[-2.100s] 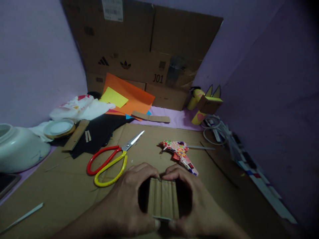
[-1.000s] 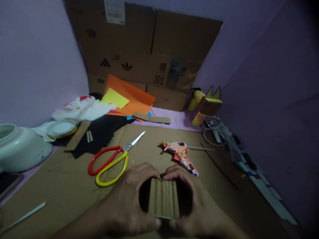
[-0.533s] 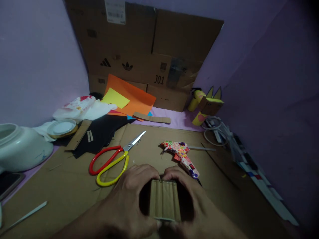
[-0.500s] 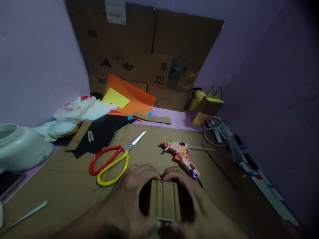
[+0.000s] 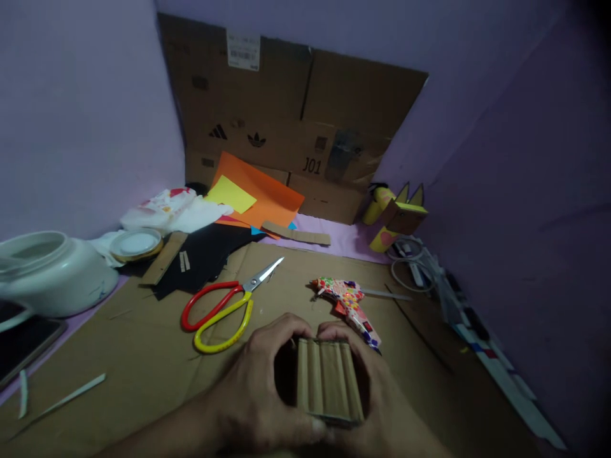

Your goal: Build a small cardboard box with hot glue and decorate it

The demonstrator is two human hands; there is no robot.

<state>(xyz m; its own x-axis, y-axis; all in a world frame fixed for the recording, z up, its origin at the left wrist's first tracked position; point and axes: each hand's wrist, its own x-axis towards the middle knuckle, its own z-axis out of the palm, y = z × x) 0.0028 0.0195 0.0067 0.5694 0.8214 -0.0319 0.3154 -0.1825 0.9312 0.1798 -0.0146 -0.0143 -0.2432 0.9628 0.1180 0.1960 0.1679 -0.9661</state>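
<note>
Ridged cardboard block (image 5: 329, 381) held at the near edge of the scene, slightly R of ctr., in the two bare hands; its ridges run near to far. L hand (image 5: 267, 388) curls round the L side, pinching the block btwn. fingertips at the far edge & thumb at the near edge; a dark gap separates palm from block. R hand (image 5: 382, 394) mirrors it on the R side, w/ fingers bent over the far edge; its thumb is in shadow, exact contact unclear. Beneath: flat cardboard sheet (image 5: 157, 356). Just beyond the hands, L: scissors (image 5: 245, 289) w/ one red & one yellow handle, blades pointing far & R. Just beyond, R: floral-patterned glue gun (image 5: 348, 302), nozzle to L, clear glue stick (image 5: 386, 294) projecting from its rear. Far L: white ceramic teapot (image 5: 62, 280), round lid (image 5: 137, 242), cardboard strip (image 5: 165, 257) on black sheets (image 5: 200, 261), & crumpled white plastic bag (image 5: 186, 213). Far ctr.: yellow paper (image 5: 231, 194) on orange paper (image 5: 277, 197), in front of upright cardboard panel (image 5: 267, 95) marked "J01". Far R: yellow-&-brown paper figure (image 5: 405, 216) w/ two pointed ears, looped cable (image 5: 398, 280) just nearer. Near L: thin white strip (image 5: 86, 387), lying well apart from the hands.
</note>
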